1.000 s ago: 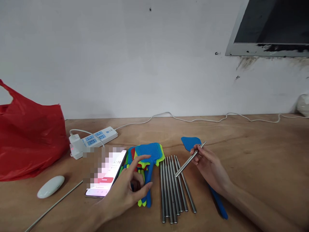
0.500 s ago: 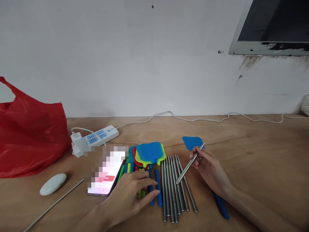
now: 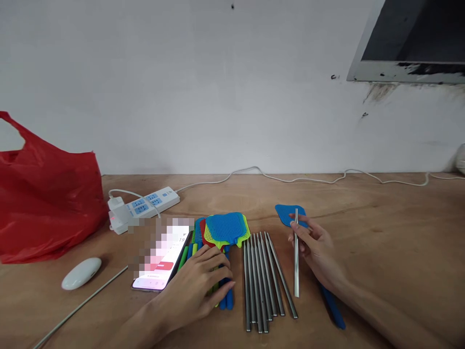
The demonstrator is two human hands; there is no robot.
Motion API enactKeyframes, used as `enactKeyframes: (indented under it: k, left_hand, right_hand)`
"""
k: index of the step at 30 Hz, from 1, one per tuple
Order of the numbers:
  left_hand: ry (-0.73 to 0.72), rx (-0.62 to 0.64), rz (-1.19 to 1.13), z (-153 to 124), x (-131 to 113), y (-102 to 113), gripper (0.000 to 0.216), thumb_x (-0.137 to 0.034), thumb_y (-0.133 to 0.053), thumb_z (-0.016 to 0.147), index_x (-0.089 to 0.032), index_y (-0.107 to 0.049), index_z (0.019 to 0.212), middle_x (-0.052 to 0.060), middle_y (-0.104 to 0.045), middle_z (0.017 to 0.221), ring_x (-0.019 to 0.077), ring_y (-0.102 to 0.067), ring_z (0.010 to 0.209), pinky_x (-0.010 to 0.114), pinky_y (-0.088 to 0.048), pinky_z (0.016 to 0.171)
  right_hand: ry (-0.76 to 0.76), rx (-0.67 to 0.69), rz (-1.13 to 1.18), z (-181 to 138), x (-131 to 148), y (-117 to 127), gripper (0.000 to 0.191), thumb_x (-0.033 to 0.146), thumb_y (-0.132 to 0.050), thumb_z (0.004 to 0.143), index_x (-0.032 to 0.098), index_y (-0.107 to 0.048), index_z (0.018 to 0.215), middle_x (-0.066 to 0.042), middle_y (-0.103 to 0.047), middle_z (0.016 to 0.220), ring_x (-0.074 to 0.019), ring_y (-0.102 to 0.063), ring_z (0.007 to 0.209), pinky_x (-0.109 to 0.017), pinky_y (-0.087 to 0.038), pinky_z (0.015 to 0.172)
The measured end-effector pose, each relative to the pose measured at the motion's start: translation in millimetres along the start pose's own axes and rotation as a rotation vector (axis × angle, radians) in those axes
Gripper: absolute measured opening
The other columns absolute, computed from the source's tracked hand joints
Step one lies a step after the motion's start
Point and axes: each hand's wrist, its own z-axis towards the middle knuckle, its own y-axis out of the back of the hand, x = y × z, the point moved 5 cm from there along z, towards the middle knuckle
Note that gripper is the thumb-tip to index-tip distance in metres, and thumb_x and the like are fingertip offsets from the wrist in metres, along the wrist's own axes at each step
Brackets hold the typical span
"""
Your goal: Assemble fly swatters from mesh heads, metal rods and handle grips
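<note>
My left hand (image 3: 201,283) is curled over a row of coloured plastic handles, thumb and fingers closed about the blue handles (image 3: 225,301) at its right end. My right hand (image 3: 317,245) grips a metal rod (image 3: 297,271) between thumb and fingers, holding it nearly upright above the table. Several similar metal rods (image 3: 259,286) lie side by side between my hands. Mesh fly swatter heads, a blue one (image 3: 227,228) on top, are stacked beyond my left hand. Another blue swatter head (image 3: 285,214) lies behind my right hand, and a blue handle (image 3: 333,308) shows below that wrist.
A lit phone (image 3: 165,261) lies left of the handles. Behind it sits a white power strip (image 3: 145,208) with a charger plugged in. A red plastic bag (image 3: 51,203) and a white oval case (image 3: 81,273) are at the left. A white cable (image 3: 294,181) runs along the wall.
The rod in my right hand has swung from slanting to nearly upright. My left fingers have closed in, and the outer blue handle has shifted left against the other handles.
</note>
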Motion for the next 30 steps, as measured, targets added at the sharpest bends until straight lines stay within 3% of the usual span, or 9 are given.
enactKeyframes:
  k: [3, 5, 9, 14, 21, 24, 30]
  left_hand:
    - [0.005, -0.009, 0.019, -0.8, 2.1, -1.0, 0.012, -0.020, -0.057, 0.094, -0.021, -0.069, 0.093, 0.004, -0.069, 0.097, 0.0218, -0.063, 0.092, 0.038, -0.047, 0.087]
    - [-0.001, -0.012, 0.027, -0.4, 2.4, -1.0, 0.013, -0.018, -0.056, 0.094, -0.020, -0.068, 0.093, 0.004, -0.069, 0.099, 0.0219, -0.063, 0.093, 0.038, -0.047, 0.085]
    - [-0.022, -0.018, 0.018, 1.1, 2.2, 0.1, 0.016, -0.015, -0.052, 0.094, -0.020, -0.067, 0.092, 0.005, -0.069, 0.101, 0.0224, -0.063, 0.094, 0.039, -0.047, 0.085]
    - [-0.014, 0.000, -0.006, 1.6, 1.6, 0.0, 0.017, -0.016, -0.051, 0.095, -0.020, -0.067, 0.096, 0.006, -0.069, 0.103, 0.0228, -0.063, 0.095, 0.038, -0.048, 0.085]
    - [-0.012, 0.017, -0.013, 1.1, 0.3, -0.4, 0.017, -0.018, -0.049, 0.097, -0.019, -0.066, 0.096, 0.006, -0.068, 0.104, 0.0228, -0.062, 0.095, 0.039, -0.048, 0.084]
    - [-0.012, 0.020, -0.021, 0.4, 0.4, -1.1, 0.017, -0.017, -0.050, 0.097, -0.019, -0.066, 0.096, 0.006, -0.067, 0.104, 0.0223, -0.062, 0.096, 0.038, -0.048, 0.085]
    - [-0.013, 0.029, -0.027, 0.4, 0.0, -1.7, 0.016, -0.017, -0.050, 0.097, -0.020, -0.066, 0.098, 0.006, -0.067, 0.105, 0.0225, -0.061, 0.097, 0.038, -0.048, 0.086]
  right_hand:
    - [0.061, -0.033, -0.150, 1.7, 4.4, 3.8, 0.058, 0.048, -0.084, 0.068, 0.024, -0.057, 0.112, 0.006, -0.062, 0.052, -0.0081, -0.036, 0.040, -0.021, -0.024, 0.039]
    - [0.099, 0.014, -0.256, 3.0, 6.2, 2.2, 0.058, 0.048, -0.084, 0.067, 0.024, -0.055, 0.111, 0.007, -0.061, 0.049, -0.0091, -0.037, 0.038, -0.022, -0.025, 0.040]
    - [0.159, 0.147, -0.440, 4.7, 1.0, -4.0, 0.044, 0.046, -0.079, 0.074, 0.024, -0.055, 0.105, 0.007, -0.060, 0.050, -0.0131, -0.047, 0.042, -0.026, -0.032, 0.046]
    - [0.306, 0.165, -0.620, 4.8, -9.0, -4.2, 0.037, 0.034, -0.075, 0.077, 0.026, -0.058, 0.109, 0.008, -0.052, 0.054, -0.0150, -0.046, 0.047, -0.028, -0.031, 0.050]
    - [0.436, 0.293, -1.050, 1.6, -13.1, -6.4, 0.006, 0.026, -0.058, 0.088, 0.025, -0.063, 0.090, 0.004, -0.056, 0.061, -0.0167, -0.054, 0.055, -0.029, -0.036, 0.056]
    - [0.477, 0.254, -1.247, 1.1, -8.3, -5.1, 0.010, 0.022, -0.051, 0.089, 0.024, -0.061, 0.091, 0.004, -0.059, 0.063, -0.0167, -0.056, 0.056, -0.029, -0.035, 0.056]
    - [0.526, 0.101, -1.726, -0.6, 4.9, -1.9, 0.015, 0.011, -0.049, 0.081, 0.020, -0.057, 0.089, -0.005, -0.064, 0.088, -0.0221, -0.064, 0.075, -0.029, -0.029, 0.053]
